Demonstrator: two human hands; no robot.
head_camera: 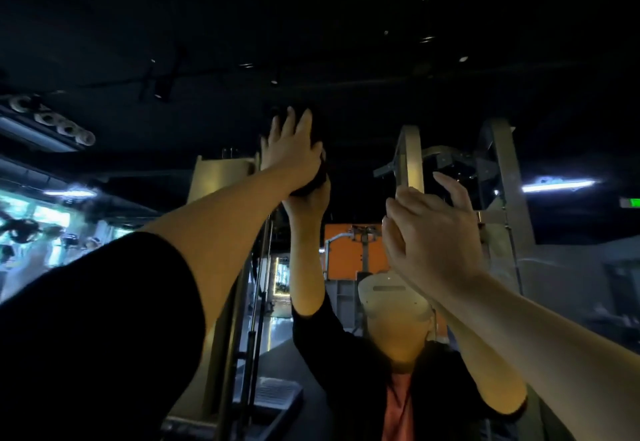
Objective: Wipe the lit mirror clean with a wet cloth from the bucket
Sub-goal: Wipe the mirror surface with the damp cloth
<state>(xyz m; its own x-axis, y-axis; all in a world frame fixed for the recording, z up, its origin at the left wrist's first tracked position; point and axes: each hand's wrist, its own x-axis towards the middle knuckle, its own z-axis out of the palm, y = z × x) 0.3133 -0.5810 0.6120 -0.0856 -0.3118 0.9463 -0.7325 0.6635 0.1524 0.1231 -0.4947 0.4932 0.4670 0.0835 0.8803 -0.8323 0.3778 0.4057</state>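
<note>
Up high, the dark cloth (313, 163) is flattened against the mirror (363, 101) under the left hand (291, 149), whose fingers lie straight and spread over it, pressing rather than gripping; its reflection meets it palm to palm from below. The right hand (433, 229) is raised just beside the glass, fingers loosely curved and holding nothing; whether it touches the surface I cannot tell. The bucket is nowhere in sight. The risk, as I judge it, is the reach: with the arm stretched nearly full, pressure may thin out and leave streaks along the top, and a cloth held only by flat fingers could slide free and drop. A wet cloth this high might also send drips running down the glass. The mirror itself fills most of the view, showing a dim room with a black ceiling (311, 7), spotlights, and a bright light strip (557, 185) to the right. An orange panel (341, 253) glows behind the person's reflection, and pale gym-like frames (410, 156) stand around
</note>
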